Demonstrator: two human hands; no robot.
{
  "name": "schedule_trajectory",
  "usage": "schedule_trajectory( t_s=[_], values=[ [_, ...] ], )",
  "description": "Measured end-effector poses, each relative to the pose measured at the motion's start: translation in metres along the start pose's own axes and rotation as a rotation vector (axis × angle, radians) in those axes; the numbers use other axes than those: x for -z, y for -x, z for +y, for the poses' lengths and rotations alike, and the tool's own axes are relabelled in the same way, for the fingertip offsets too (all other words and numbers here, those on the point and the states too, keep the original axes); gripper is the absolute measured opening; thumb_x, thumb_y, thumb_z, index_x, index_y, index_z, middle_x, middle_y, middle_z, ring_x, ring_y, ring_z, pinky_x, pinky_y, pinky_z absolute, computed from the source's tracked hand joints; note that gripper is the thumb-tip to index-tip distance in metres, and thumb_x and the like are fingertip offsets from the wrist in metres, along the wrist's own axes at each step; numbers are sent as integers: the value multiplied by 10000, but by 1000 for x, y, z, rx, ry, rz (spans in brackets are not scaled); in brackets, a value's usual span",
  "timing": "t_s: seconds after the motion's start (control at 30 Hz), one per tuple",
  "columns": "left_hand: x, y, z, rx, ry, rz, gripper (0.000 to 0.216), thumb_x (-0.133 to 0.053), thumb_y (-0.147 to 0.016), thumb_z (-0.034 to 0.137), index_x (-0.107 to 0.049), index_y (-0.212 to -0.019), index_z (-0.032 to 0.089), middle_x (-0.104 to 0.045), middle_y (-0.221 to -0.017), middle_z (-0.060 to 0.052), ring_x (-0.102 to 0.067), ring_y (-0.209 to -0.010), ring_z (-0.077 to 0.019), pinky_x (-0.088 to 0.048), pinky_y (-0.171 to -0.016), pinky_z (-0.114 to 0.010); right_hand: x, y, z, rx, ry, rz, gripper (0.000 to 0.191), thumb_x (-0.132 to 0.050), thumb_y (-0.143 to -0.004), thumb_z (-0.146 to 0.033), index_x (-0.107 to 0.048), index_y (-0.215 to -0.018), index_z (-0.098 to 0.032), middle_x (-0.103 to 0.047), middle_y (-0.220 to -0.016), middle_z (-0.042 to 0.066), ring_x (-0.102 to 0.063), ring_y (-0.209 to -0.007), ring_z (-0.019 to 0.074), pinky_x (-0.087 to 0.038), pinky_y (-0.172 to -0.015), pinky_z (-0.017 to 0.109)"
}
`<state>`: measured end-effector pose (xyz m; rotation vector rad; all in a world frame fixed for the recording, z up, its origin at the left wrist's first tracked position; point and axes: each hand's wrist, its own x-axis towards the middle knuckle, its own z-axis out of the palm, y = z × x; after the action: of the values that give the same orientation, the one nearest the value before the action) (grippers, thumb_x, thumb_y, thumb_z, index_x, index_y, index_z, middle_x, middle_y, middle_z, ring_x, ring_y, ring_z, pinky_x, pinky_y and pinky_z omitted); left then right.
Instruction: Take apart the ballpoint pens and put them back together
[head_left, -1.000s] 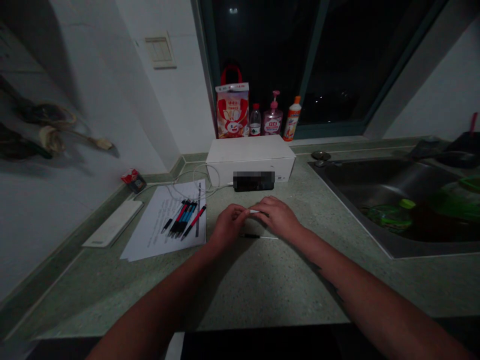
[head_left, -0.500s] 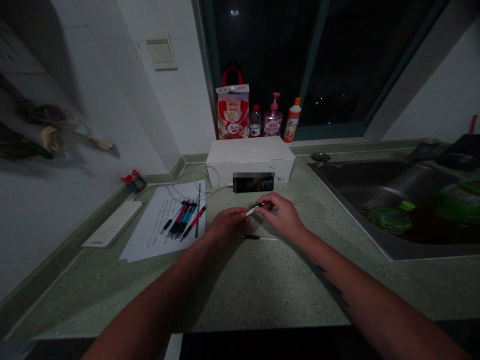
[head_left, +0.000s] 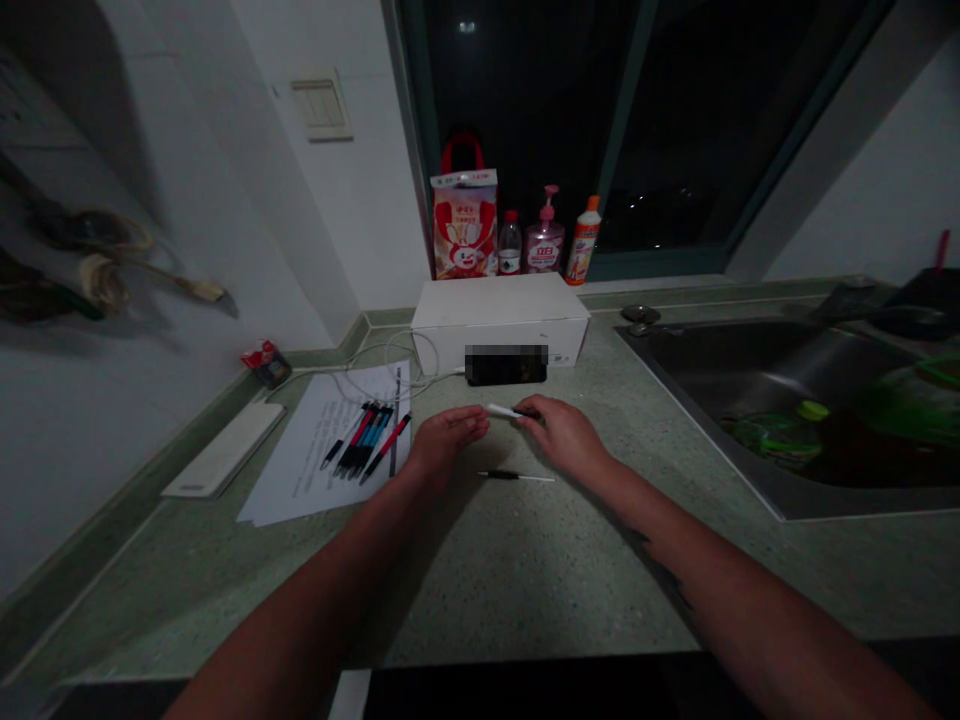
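Note:
My right hand [head_left: 562, 432] pinches the dark end of a white-and-black pen part [head_left: 504, 411], whose white end points left. My left hand [head_left: 450, 435] is at that white end, fingers stretched out; whether the fingertips touch it I cannot tell. Just below the hands, a black pen piece with a thin white refill [head_left: 514, 476] lies on the counter. To the left, several red, blue and black pens [head_left: 367, 440] lie side by side on printed sheets of paper [head_left: 289, 470].
Behind the hands a phone [head_left: 506, 368] with a white cable leans against a white box [head_left: 499, 305]. Bottles and a red bag [head_left: 465, 230] stand by the window. A metal sink [head_left: 705, 430] is at the right; a flat white box [head_left: 225, 450] lies left.
My left hand has drawn back slightly left and loosened from the white part. The white-and-black pen part has turned closer to level in my right hand.

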<state>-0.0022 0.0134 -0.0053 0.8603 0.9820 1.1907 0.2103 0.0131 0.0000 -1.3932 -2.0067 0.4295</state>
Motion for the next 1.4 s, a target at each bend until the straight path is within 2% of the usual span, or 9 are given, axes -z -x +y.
schedule_trajectory(
  t_s=[0.07, 0.17, 0.27, 0.4, 0.5, 0.6, 0.83, 1.17, 1.4],
  values=[
    [1, -2, -2, -33, -100, -13, 240, -753, -731, 176, -749, -954, 85, -758, -1005, -138, -718, -909, -219, -543, -954, -400, -4, -4, 4, -115, -249, 42, 144, -611, -891, -253, -649, -1025, -215, -750, -960, 67, -687, -856, 216, -502, -764, 350],
    [4, -5, -7, -141, -447, -11, 208, -598, -826, 108, -740, -977, 115, -756, -966, -106, -723, -842, -200, -574, -866, -379, -8, -11, 8, -270, -686, 34, 217, -589, -868, -261, -603, -1076, -201, -757, -941, 75, -706, -803, 193, -518, -708, 318],
    [8, -6, -10, -377, -897, -79, 310, -494, -845, 27, -740, -978, 160, -745, -987, -74, -706, -878, -187, -566, -863, -352, -10, -15, 11, -329, -811, 44, 209, -612, -843, -264, -603, -1036, -187, -754, -920, 79, -709, -800, 188, -523, -730, 317],
    [13, -7, -13, -571, -1268, -240, 406, -451, -835, -31, -717, -1064, 173, -724, -1123, -73, -653, -1080, -209, -505, -995, -375, -8, -13, 13, -249, -450, 126, 121, -630, -824, -189, -641, -944, -195, -728, -885, 45, -679, -832, 188, -506, -801, 334],
    [16, -9, -14, -609, -1347, -294, 444, -436, -836, -42, -698, -1118, 180, -710, -1167, -70, -635, -1108, -209, -488, -1013, -377, -5, -6, 12, -111, -62, 116, 135, -604, -859, -154, -682, -959, -199, -700, -981, 66, -649, -903, 209, -487, -839, 351],
    [17, -10, -12, -616, -1371, -288, 402, -466, -855, -16, -702, -1110, 185, -715, -1127, -68, -637, -1075, -211, -497, -981, -371, -3, -2, 11, -29, 139, 38, 151, -584, -897, -149, -707, -975, -188, -678, -1009, 87, -634, -943, 226, -484, -848, 350],
    [10, -2, 1, -541, -1495, -223, 225, -622, -881, 117, -722, -1079, 157, -717, -1065, -91, -614, -1051, -241, -477, -962, -370, -4, -3, 13, 6, 241, -41, 168, -608, -907, -150, -743, -989, -207, -693, -1011, 77, -621, -1022, 223, -468, -929, 334],
    [4, -7, -1, -541, -1566, -179, 129, -607, -914, 189, -734, -931, 184, -712, -962, -75, -614, -962, -230, -473, -883, -354, -3, -2, 5, 9, 272, -78, 193, -638, -894, -158, -751, -1048, -186, -709, -1039, 85, -627, -1034, 238, -466, -947, 344],
    [4, 3, 3, -619, -1490, -163, 168, -609, -909, 194, -712, -1041, 184, -697, -1030, -91, -602, -1014, -244, -467, -909, -376, -1, -1, 3, 15, 273, -61, 207, -667, -883, -181, -736, -1077, -195, -698, -1064, 92, -618, -1053, 248, -467, -941, 357]
  ],
)
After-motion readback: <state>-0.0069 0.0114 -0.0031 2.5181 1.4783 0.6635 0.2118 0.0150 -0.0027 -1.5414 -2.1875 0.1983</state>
